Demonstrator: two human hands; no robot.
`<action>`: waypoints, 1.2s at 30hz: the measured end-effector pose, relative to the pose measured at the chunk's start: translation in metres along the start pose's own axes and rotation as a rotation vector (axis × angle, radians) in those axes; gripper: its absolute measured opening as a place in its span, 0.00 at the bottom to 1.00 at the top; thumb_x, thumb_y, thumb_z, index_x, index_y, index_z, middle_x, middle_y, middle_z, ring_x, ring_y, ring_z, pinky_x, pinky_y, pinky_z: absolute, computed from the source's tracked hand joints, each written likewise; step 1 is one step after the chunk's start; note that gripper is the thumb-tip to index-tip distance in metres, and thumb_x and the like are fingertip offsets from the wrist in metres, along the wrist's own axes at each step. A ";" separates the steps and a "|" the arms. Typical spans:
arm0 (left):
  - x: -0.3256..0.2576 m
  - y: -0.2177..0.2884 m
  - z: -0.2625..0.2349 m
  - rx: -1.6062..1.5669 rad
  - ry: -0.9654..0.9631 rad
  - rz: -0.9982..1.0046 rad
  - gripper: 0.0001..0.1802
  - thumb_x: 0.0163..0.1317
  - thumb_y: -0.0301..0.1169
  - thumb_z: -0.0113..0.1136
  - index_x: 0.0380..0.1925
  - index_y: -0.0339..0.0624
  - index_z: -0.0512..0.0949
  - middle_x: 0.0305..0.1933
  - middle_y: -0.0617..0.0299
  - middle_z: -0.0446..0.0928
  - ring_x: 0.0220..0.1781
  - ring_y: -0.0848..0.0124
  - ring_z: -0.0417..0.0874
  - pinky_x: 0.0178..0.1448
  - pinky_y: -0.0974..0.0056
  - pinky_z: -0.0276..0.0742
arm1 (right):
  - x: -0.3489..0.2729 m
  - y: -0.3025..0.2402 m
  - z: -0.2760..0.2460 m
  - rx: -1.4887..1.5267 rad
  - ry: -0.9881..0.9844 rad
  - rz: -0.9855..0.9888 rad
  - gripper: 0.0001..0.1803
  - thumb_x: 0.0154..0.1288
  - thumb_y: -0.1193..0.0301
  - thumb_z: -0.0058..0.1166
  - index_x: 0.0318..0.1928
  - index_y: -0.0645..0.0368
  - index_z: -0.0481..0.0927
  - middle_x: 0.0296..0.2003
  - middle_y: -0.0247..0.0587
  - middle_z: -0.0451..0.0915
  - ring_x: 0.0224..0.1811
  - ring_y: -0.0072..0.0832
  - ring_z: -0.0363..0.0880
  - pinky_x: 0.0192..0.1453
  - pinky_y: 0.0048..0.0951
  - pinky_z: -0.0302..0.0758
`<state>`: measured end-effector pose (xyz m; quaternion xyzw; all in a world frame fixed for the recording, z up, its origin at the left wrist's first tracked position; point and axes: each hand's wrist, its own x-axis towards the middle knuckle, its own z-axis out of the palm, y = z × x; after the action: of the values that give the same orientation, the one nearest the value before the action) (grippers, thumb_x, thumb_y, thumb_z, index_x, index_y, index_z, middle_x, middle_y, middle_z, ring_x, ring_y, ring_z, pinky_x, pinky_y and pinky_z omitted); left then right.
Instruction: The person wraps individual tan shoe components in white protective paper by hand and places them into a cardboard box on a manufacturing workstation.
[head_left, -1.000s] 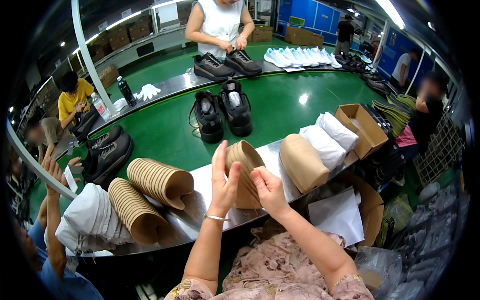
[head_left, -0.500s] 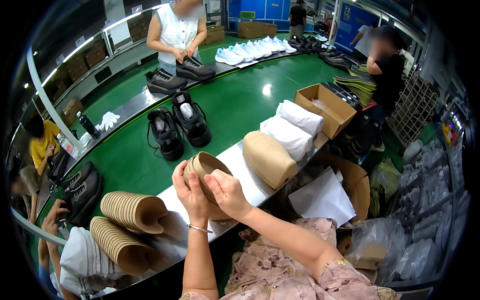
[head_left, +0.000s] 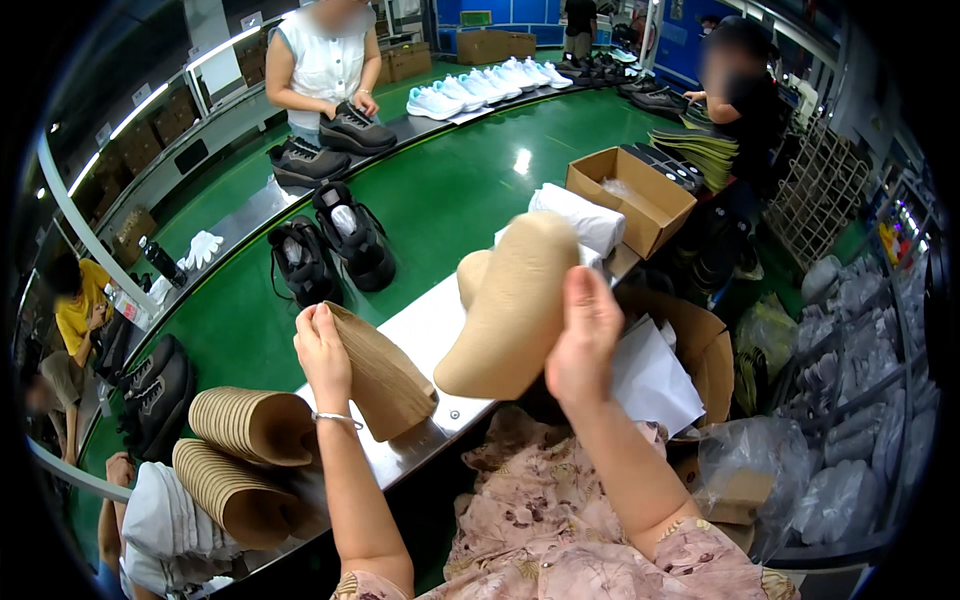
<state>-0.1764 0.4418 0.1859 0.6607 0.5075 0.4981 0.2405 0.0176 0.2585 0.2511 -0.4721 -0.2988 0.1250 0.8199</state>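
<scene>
Lifted apart now, right hand [head_left: 583,345] clamps blurred cardboard insert [head_left: 512,305]; left hand [head_left: 322,350] pinches brown stack [head_left: 385,380].

Two black shoes [head_left: 330,250] stand on the green belt [head_left: 470,190], behind nested cardboard stacks [head_left: 245,455].

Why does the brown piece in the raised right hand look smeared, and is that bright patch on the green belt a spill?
Head view: the tan insert in the right hand is motion-blurred, its edges soft, while the left hand and its stack of brown card pieces stay sharper. The white patch on the green belt reads as lamp glare. Fisheye bends the belt edges, and the rim is black.
</scene>
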 end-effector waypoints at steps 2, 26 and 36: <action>0.013 -0.013 0.002 -0.292 -0.171 -0.156 0.20 0.66 0.45 0.46 0.42 0.37 0.73 0.37 0.59 0.74 0.40 0.70 0.72 0.47 0.66 0.68 | 0.001 -0.017 -0.014 0.292 0.088 0.121 0.18 0.70 0.60 0.41 0.42 0.64 0.75 0.35 0.34 0.77 0.36 0.19 0.73 0.43 0.22 0.70; -0.205 0.117 0.060 -0.361 -0.761 0.053 0.17 0.68 0.35 0.45 0.47 0.33 0.72 0.44 0.60 0.75 0.46 0.72 0.74 0.52 0.69 0.69 | -0.056 0.020 -0.210 0.422 0.374 0.785 0.18 0.69 0.60 0.39 0.45 0.63 0.74 0.38 0.41 0.79 0.38 0.29 0.79 0.40 0.29 0.78; -0.282 0.063 0.107 -0.862 -0.951 -1.013 0.16 0.65 0.38 0.51 0.39 0.35 0.76 0.39 0.62 0.78 0.39 0.74 0.78 0.46 0.69 0.74 | -0.110 0.089 -0.242 -0.070 0.271 0.752 0.20 0.69 0.60 0.40 0.44 0.65 0.75 0.37 0.38 0.78 0.37 0.24 0.76 0.43 0.23 0.73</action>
<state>-0.0497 0.1820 0.0802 0.3416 0.3521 0.1468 0.8590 0.0840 0.0823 0.0438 -0.5884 0.0017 0.3424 0.7325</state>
